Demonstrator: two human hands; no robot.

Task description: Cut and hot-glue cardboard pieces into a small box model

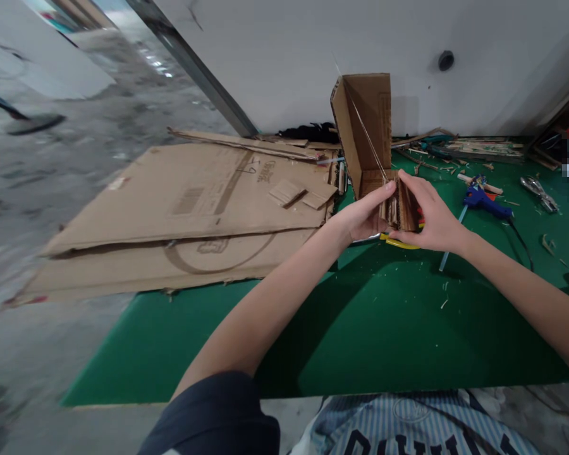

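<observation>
Between my two hands is a small stack of cut cardboard pieces [394,212], its corrugated edges facing up. My left hand [366,212] grips it from the left, thumb on top. My right hand [435,213] closes on its right side. Just behind stands an open cardboard form [368,123] with tall upright panels. Thin shiny strands [367,136] run from its upper left corner down to my left thumb; whether they are glue or string I cannot tell. A yellow-handled tool [403,242] lies under my hands, partly hidden.
Large flat cardboard sheets [171,196] cover the left side of the green table [360,328], with small cut pieces [287,191] on top. To the right lie a blue glue gun [486,203] with its cord and a metal tool [539,193]. Scraps line the white wall [289,57].
</observation>
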